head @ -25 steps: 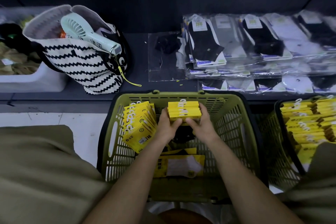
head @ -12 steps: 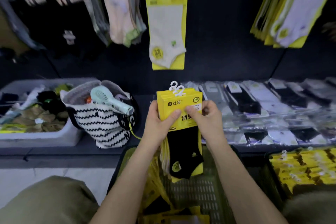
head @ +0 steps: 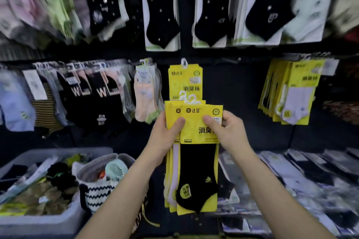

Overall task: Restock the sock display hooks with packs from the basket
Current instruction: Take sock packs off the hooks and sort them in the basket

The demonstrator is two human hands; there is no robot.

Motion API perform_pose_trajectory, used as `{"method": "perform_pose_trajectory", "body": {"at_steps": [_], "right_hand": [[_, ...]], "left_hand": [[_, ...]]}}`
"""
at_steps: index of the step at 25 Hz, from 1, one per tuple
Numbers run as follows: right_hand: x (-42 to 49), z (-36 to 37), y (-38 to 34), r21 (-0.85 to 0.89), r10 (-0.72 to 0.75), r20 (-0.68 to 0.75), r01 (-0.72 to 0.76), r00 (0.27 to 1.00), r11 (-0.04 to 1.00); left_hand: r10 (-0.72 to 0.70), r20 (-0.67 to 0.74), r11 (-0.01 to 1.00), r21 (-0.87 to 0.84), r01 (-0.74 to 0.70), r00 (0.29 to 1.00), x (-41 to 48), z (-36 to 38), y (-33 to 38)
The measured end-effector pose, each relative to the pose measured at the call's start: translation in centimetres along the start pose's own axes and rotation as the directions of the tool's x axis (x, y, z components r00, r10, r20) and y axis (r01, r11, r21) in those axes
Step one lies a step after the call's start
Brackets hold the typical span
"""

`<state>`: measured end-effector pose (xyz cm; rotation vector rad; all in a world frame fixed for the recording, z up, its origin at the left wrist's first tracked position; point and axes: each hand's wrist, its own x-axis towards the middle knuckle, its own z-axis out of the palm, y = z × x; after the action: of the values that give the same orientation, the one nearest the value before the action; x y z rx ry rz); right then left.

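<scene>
I hold a stack of yellow sock packs (head: 196, 161) upright in front of the display wall; the front pack shows a black sock. My left hand (head: 164, 137) grips the stack's left edge with the thumb on the front. My right hand (head: 226, 132) pinches the front pack's right side. White hanger hooks (head: 189, 99) stick up from the stack's top. Just behind and above, one yellow pack (head: 185, 81) hangs on a display hook. The basket is out of view.
More yellow packs (head: 291, 91) hang at the right, other socks in rows above and to the left. On the shelf below sit a zigzag-patterned bag with a small fan (head: 104, 186), a white bin of socks (head: 38, 190) at the left and flat clear-wrapped packs (head: 303, 180) at the right.
Both hands lifted the stack of packs out of the basket and raised it to the display wall. The view tilted up from the basket to the hanging rows.
</scene>
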<state>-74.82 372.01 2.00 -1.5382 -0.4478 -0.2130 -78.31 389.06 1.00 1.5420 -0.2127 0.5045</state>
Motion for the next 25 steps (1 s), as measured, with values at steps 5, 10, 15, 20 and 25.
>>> {"method": "perform_pose_trajectory", "body": {"at_steps": [5, 10, 15, 20, 25], "right_hand": [[3.3, 1.5, -2.4, -0.006, -0.036, -0.05, 0.036, 0.998, 0.999], [4.8, 2.8, -3.0, -0.045, -0.031, -0.08, 0.028, 0.996, 0.999], [6.7, 2.0, -5.9, -0.282, -0.196, 0.04, 0.199, 0.98, 0.939], [8.9, 2.8, -9.5, -0.59, -0.216, 0.246, 0.323, 0.945, 0.74], [11.0, 2.9, -9.9, -0.641, -0.191, 0.145, 0.239, 0.971, 0.73]], "left_hand": [[0.069, -0.081, 0.997, -0.025, -0.071, 0.994, 2.9, -2.1, 1.9], [0.071, -0.045, 0.997, 0.03, -0.07, 0.996, 4.5, -2.3, 1.9], [0.039, -0.009, 0.999, -0.028, -0.039, 0.999, 5.7, -2.9, 1.3], [0.037, 0.031, 0.999, 0.001, -0.037, 0.999, 6.3, -3.2, 1.4], [0.01, -0.022, 1.0, -0.024, -0.01, 1.0, 6.7, -3.8, 1.5]]}}
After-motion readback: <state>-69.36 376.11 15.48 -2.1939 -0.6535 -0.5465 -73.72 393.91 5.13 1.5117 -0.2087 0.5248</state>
